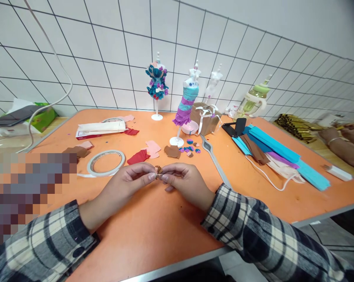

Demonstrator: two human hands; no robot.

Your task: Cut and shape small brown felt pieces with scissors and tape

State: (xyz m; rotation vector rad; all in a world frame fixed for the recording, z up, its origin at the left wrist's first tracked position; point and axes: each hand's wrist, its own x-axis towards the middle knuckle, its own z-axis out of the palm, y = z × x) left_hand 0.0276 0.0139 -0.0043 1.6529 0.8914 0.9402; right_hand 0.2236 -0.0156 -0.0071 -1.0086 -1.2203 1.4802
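Both hands meet over the orange table (153,235). The left hand (129,182) and the right hand (184,182) pinch a tiny brown paper bit (158,169) between their fingertips, fingers closed on it. They seem to be twisting it into a small flower. Next, the fingers need a gentle, tight pinch. A tape ring (106,162) lies just beyond the left fingers.
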